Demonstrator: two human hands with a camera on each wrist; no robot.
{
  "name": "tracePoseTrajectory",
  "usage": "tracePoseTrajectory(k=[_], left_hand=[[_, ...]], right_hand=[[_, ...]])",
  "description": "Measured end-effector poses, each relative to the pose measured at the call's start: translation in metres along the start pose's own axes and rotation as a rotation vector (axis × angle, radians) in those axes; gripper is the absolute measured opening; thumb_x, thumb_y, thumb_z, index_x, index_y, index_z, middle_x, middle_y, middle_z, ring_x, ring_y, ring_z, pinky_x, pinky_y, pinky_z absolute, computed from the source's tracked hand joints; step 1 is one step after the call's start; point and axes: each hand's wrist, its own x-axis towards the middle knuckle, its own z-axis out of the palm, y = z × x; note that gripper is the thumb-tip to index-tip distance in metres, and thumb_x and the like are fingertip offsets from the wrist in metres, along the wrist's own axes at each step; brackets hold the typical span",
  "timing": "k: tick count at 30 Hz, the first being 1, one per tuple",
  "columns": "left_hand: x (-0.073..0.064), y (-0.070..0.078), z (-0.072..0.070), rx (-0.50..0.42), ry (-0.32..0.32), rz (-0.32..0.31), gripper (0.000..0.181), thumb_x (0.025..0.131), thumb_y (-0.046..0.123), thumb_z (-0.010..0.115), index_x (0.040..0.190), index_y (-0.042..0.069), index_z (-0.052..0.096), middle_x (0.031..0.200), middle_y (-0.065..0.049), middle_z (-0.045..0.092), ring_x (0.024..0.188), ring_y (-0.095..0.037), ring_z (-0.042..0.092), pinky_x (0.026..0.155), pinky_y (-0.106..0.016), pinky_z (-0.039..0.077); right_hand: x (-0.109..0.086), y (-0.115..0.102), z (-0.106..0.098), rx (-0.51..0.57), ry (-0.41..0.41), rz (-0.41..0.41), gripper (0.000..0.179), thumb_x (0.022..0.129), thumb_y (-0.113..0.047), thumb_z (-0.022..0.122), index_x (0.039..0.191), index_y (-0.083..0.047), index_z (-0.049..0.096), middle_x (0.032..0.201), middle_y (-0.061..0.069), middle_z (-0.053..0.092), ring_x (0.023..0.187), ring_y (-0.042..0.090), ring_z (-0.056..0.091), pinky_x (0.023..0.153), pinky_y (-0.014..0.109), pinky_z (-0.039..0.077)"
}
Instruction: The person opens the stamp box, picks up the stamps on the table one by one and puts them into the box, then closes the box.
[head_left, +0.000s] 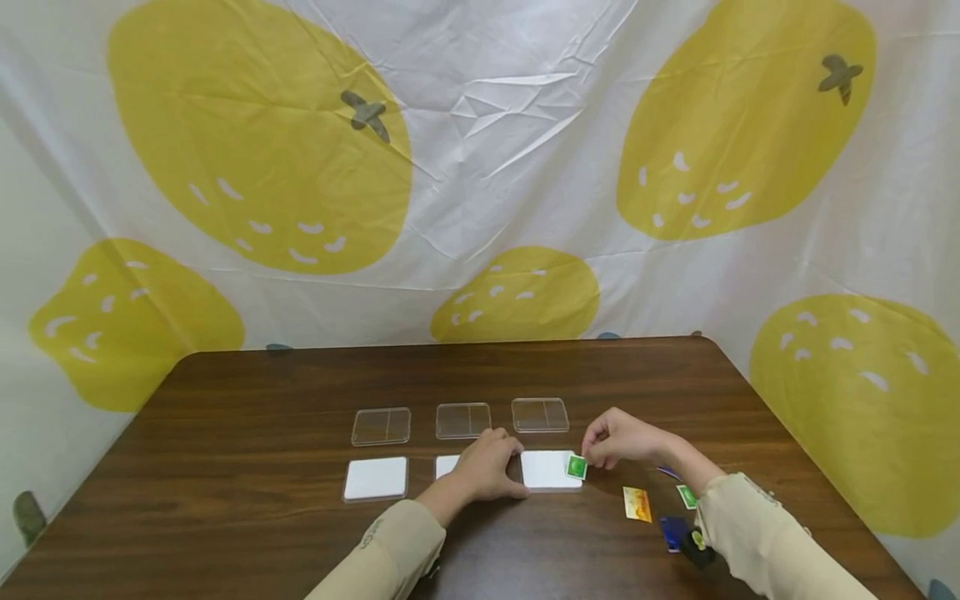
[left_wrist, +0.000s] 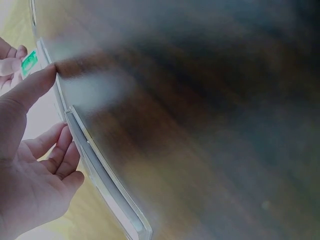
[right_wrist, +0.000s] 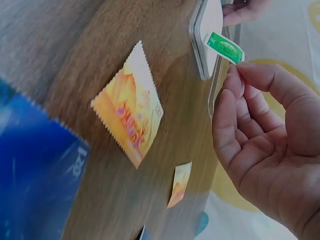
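In the head view, my right hand (head_left: 621, 439) pinches a green postage stamp (head_left: 576, 467) by one edge between thumb and forefinger. The stamp overlaps the right end of a flat clear plastic case with a white insert (head_left: 546, 471). My left hand (head_left: 483, 467) holds that case at its left end. In the left wrist view, the thumb (left_wrist: 42, 82) lies against the case's front edge and a forefinger tip is right at its corner. A second white-filled case (head_left: 446, 464) is partly hidden under the left hand. The right wrist view shows the green stamp (right_wrist: 226, 47) tilted off the fingertips.
A third white-filled case (head_left: 376, 479) lies at left. Behind the cases are three clear lids (head_left: 381, 426). Right of them lie an orange stamp (head_left: 637, 505), another green stamp (head_left: 686, 497) and a blue stamp (head_left: 672, 533). A lemon-print cloth (head_left: 495, 217) hangs behind the brown table (head_left: 247, 467).
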Motion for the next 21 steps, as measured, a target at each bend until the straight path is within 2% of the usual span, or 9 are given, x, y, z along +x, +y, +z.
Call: tracePoseTrajectory(k=[11,21], left_hand=[[-0.001,0.001,0.0,0.0,0.0,0.003,0.051,0.064,0.039,0.079,0.102,0.009,0.062,0.089,0.002,0.054,0.086,-0.013,0.047,0.07,-0.023,0.043],[0.0,0.0,0.0,-0.003,0.012,0.01,0.051,0.062,0.038,0.079,0.101,0.009,0.063,0.088,0.002,0.053,0.085,-0.013,0.047,0.069,-0.022,0.042]], right_hand=[[0.013,-0.008,0.01,-0.156,0.091,-0.088,0.004,0.074,0.001,0.065,0.072,0.003,0.065,0.06,0.002,0.057,0.055,0.011,0.05,0.049,0.027,0.048],[0.018,0.0,0.022,-0.236,0.172,-0.083,0.006,0.073,0.0,0.067,0.068,-0.002,0.065,0.06,-0.001,0.058,0.049,0.005,0.048,0.044,0.021,0.043]])
